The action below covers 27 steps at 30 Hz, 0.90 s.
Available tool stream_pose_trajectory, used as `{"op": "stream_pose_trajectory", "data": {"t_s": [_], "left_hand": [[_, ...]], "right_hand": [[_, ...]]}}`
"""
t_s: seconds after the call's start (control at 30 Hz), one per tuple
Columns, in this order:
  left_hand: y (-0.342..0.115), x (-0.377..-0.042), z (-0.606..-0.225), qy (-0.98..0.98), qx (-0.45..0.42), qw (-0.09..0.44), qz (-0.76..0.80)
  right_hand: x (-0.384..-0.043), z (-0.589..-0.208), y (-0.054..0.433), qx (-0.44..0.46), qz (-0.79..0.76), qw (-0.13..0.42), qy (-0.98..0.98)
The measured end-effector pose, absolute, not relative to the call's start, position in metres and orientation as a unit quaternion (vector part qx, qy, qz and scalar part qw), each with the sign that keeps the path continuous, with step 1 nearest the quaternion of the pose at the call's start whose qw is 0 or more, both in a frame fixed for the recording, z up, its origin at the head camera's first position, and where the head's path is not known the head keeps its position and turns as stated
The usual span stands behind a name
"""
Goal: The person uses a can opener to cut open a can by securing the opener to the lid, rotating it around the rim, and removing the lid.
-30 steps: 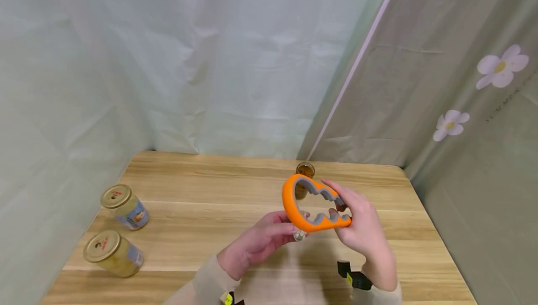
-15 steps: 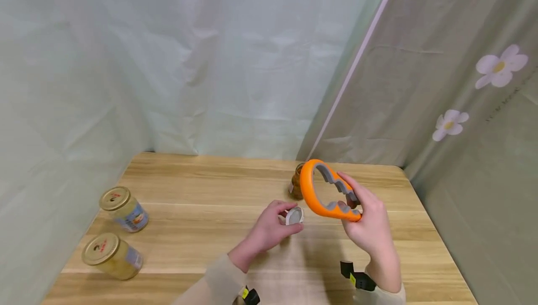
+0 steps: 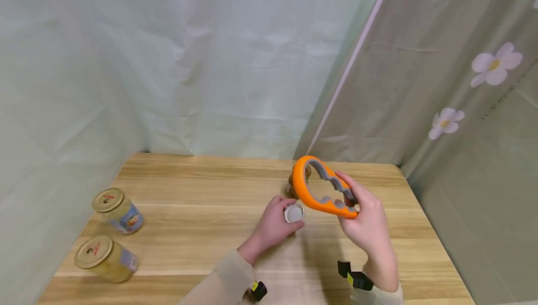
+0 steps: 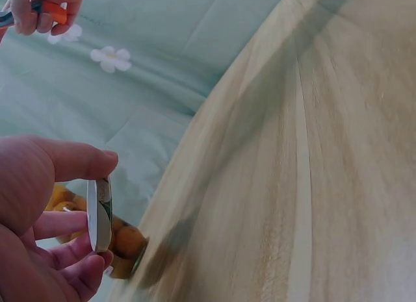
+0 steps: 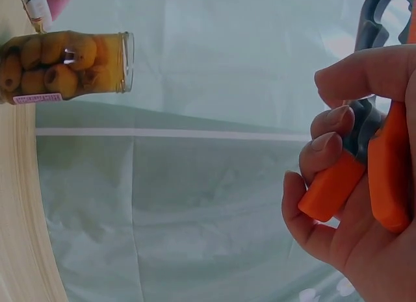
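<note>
My left hand [image 3: 271, 224] pinches a small round jar lid [image 3: 294, 213] by its edge, between thumb and fingers. The lid's pale inner side faces the head camera; in the left wrist view it stands edge-on. To the right, my right hand [image 3: 367, 223] grips the handles of an orange jar opener [image 3: 299, 184] with grey scalloped inner edges, held up above the table. Nothing sits inside its loop. Behind the opener, partly hidden, an uncapped glass jar [image 3: 290, 188] stands upright. The right wrist view shows that jar holding round brown fruit in amber liquid.
Two lidded jars of pale contents, the farther jar [image 3: 118, 211] and the nearer jar [image 3: 107, 259], stand at the left of the wooden table [image 3: 189, 230]. Pale curtains [image 3: 235, 62] close off the back and sides.
My left hand has turned the lid from its patterned side to its pale inside. The right hand has shifted right and slightly away with the opener, no longer overlapping the left hand.
</note>
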State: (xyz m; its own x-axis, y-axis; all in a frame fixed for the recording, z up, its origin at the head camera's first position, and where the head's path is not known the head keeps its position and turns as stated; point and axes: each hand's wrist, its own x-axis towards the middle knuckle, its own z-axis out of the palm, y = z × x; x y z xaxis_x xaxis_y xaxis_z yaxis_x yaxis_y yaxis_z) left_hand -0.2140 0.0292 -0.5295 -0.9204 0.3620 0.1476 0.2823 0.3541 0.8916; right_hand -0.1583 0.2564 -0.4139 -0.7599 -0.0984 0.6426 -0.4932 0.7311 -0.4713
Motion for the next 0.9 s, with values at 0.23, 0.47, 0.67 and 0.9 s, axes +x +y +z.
{"op": "stream_pose_trajectory", "data": {"t_s": [0.23, 0.47, 0.67, 0.9], "left_hand": [[0.032, -0.218, -0.533, 0.842, 0.198, 0.013, 0.502], [0.034, -0.218, -0.529, 0.84, 0.196, 0.013, 0.506], [0.04, -0.22, -0.53, 0.855, 0.209, -0.011, 0.475], [0.048, -0.222, -0.531, 0.877, 0.207, -0.015, 0.434]], "right_hand": [[-0.158, -0.414, 0.256, 0.162, 0.328, 0.301, -0.881], [-0.157, -0.414, 0.256, 0.156, 0.328, 0.302, -0.881], [-0.157, -0.415, 0.258, 0.153, 0.325, 0.303, -0.882], [-0.158, -0.414, 0.259, 0.153, 0.327, 0.304, -0.882]]}}
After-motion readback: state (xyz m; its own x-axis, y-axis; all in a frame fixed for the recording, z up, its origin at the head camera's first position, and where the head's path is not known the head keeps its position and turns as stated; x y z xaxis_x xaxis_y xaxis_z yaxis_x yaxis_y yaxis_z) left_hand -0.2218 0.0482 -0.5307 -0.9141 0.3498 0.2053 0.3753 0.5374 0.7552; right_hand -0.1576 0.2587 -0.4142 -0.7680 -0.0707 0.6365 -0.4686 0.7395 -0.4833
